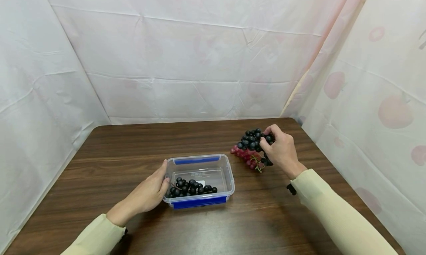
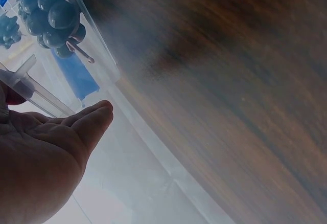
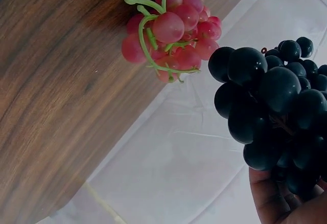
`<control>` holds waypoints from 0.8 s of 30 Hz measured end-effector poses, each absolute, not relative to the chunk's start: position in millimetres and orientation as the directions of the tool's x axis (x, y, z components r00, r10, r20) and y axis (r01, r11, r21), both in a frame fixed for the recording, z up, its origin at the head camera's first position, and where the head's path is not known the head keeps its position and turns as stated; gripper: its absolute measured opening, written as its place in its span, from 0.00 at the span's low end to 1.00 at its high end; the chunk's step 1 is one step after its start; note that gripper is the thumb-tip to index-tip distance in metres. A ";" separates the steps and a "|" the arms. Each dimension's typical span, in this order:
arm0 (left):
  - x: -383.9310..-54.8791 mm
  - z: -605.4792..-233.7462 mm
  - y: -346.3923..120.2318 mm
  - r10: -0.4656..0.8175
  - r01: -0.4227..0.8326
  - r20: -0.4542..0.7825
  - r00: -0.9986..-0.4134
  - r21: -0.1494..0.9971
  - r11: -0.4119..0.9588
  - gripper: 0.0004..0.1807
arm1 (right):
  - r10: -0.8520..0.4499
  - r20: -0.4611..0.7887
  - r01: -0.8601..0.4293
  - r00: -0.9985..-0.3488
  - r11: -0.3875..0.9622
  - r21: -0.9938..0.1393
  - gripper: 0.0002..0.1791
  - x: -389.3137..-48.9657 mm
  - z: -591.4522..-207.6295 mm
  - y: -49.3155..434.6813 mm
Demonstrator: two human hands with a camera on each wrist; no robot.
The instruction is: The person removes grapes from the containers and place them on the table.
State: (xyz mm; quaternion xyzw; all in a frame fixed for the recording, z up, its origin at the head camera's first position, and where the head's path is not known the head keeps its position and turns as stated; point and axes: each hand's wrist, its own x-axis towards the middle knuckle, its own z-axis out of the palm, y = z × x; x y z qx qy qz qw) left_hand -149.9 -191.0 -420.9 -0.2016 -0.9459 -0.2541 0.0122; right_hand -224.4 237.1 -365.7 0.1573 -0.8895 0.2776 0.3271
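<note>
Head view is showing the right hand [image 1: 281,151] curling its fingers round a dark grape bunch [image 1: 253,140] at the far right of the desk [image 1: 100,162], just above a red grape bunch [image 1: 244,156]. The left hand [image 1: 151,191], fingers straight, is resting against the clear box [image 1: 226,173] holding more dark grapes [image 1: 190,187]. The bunch is looking light, lumpy and glossy, likely slippery; gripping near the stem, across several grapes, seems safest.

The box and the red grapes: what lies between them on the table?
Nothing: the head view shows bare table between box and red grapes.
</note>
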 end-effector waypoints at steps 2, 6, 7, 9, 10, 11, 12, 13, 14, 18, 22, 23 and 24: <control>-150.2 -421.0 -191.0 0.376 0.388 0.126 -0.918 0.476 0.789 0.35 | -0.094 0.670 -0.459 -0.736 0.798 -0.392 0.08 -224.4 -366.2 237.9; -150.8 -420.8 -191.0 0.376 0.389 0.127 -0.918 0.473 0.790 0.35 | -0.091 0.667 -0.453 -0.739 0.801 -0.392 0.08 -224.4 -367.1 239.2; -150.7 -420.6 -190.9 0.375 0.387 0.124 -0.919 0.473 0.791 0.36 | -0.091 0.666 -0.452 -0.740 0.801 -0.392 0.08 -224.3 -367.4 239.7; -150.4 -420.5 -190.8 0.373 0.385 0.123 -0.920 0.472 0.793 0.36 | -0.090 0.665 -0.449 -0.741 0.803 -0.391 0.08 -224.5 -368.2 240.7; -150.2 -420.3 -190.7 0.373 0.384 0.121 -0.920 0.473 0.793 0.36 | -0.091 0.666 -0.449 -0.741 0.804 -0.389 0.08 -224.7 -368.7 241.3; -150.0 -420.2 -190.7 0.372 0.382 0.119 -0.920 0.473 0.794 0.36 | -0.091 0.668 -0.449 -0.739 0.805 -0.388 0.08 -224.9 -369.2 242.0; -149.9 -420.2 -190.6 0.372 0.381 0.118 -0.921 0.473 0.794 0.36 | -0.091 0.668 -0.450 -0.738 0.805 -0.387 0.08 -225.1 -369.7 242.8; -149.9 -420.3 -190.4 0.372 0.382 0.118 -0.921 0.474 0.793 0.36 | -0.090 0.669 -0.449 -0.738 0.805 -0.387 0.08 -225.4 -370.2 243.7; -149.9 -420.4 -190.3 0.373 0.383 0.121 -0.920 0.474 0.793 0.36 | -0.089 0.670 -0.449 -0.737 0.806 -0.386 0.08 -225.7 -370.4 244.6; -150.6 -421.0 -190.2 0.375 0.387 0.123 -0.919 0.471 0.793 0.36 | -0.088 0.671 -0.443 -0.736 0.812 -0.380 0.08 -226.4 -371.4 248.0; -151.0 -420.9 -190.5 0.373 0.384 0.121 -0.920 0.468 0.796 0.36 | -0.083 0.670 -0.435 -0.738 0.817 -0.377 0.08 -227.5 -372.5 250.7; -150.8 -420.6 -190.5 0.372 0.383 0.120 -0.920 0.469 0.796 0.36 | -0.082 0.670 -0.433 -0.738 0.818 -0.378 0.08 -227.8 -372.8 251.4; -150.7 -420.5 -190.7 0.371 0.382 0.119 -0.921 0.468 0.797 0.36 | -0.081 0.671 -0.433 -0.737 0.819 -0.377 0.08 -228.2 -373.1 251.9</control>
